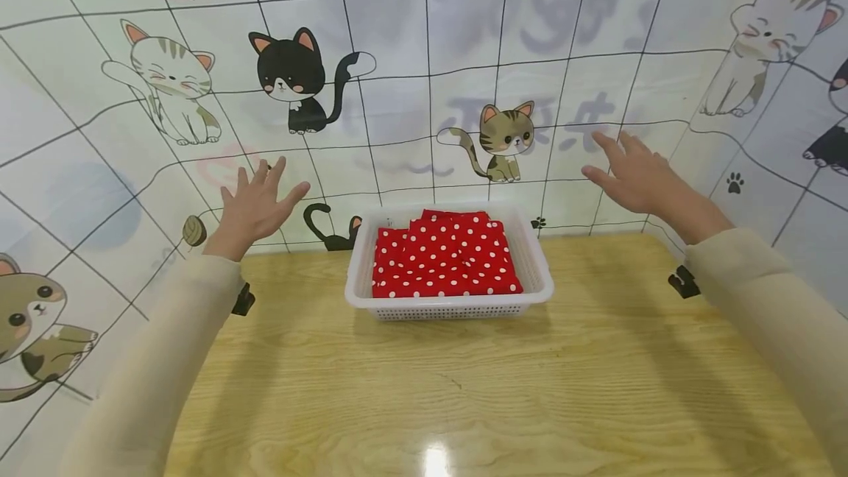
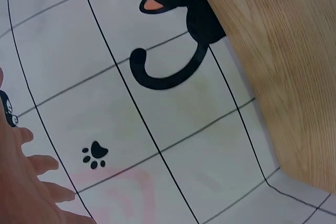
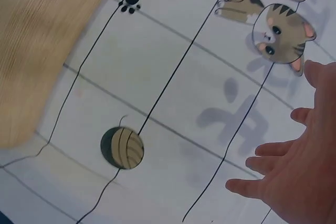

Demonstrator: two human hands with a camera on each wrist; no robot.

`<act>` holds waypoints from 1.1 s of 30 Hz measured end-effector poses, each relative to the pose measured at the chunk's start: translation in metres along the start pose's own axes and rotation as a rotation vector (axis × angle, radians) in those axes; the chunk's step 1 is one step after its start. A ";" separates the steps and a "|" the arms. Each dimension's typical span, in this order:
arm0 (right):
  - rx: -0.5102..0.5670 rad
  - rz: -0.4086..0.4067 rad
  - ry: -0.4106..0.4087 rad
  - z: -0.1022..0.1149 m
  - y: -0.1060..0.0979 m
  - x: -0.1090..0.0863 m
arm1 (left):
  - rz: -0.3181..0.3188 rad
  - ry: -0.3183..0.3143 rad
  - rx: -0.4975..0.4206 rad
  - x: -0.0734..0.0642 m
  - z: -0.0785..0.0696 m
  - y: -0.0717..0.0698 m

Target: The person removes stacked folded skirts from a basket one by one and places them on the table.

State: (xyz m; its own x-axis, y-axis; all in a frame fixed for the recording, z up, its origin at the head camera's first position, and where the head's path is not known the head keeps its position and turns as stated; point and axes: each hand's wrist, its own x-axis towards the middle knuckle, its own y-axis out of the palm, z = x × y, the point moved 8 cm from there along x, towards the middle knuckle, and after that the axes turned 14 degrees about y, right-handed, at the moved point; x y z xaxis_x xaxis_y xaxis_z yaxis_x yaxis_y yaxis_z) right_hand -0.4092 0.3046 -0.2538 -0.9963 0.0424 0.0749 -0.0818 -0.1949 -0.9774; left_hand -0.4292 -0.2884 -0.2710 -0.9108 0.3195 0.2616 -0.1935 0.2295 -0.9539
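My left hand (image 1: 255,205) is raised at the left with its fingers spread, holding nothing. On the other side, my right hand (image 1: 632,175) is held up in the air, fingers apart and nothing in it. Between them, farther down, a white plastic basket (image 1: 450,303) with a perforated wall stands on the table. Inside it lies folded red cloth with white dots (image 1: 444,256). In the left wrist view the left hand (image 2: 31,182) shows at the lower left edge. The right wrist view has the right hand (image 3: 299,166) at its right edge, fingers extended.
The light wood table (image 1: 424,381) reaches back to a wall covering (image 1: 397,116) printed with cartoon cats and grid lines. Side walls in the same print close in at left and right. Small black clips (image 1: 244,300) sit near the table's left edge, with another dark piece (image 1: 684,283) at the right.
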 end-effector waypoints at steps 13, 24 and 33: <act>0.211 0.025 -0.120 0.055 0.022 -0.042 | -0.098 0.075 -0.097 -0.017 -0.046 0.021; 0.417 0.012 -0.138 0.073 0.052 -0.066 | -0.164 0.104 -0.310 -0.033 -0.079 0.046; 0.616 0.114 -0.112 0.082 0.076 -0.073 | -0.186 0.087 -0.562 -0.039 -0.106 0.074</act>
State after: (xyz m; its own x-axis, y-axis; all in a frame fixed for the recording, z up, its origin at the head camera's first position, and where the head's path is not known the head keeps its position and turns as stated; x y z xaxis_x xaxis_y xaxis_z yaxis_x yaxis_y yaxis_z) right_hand -0.3450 0.2062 -0.3170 -0.9937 -0.1076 0.0302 0.0572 -0.7217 -0.6898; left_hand -0.3690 -0.1866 -0.3360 -0.8424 0.2956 0.4506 -0.1028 0.7327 -0.6727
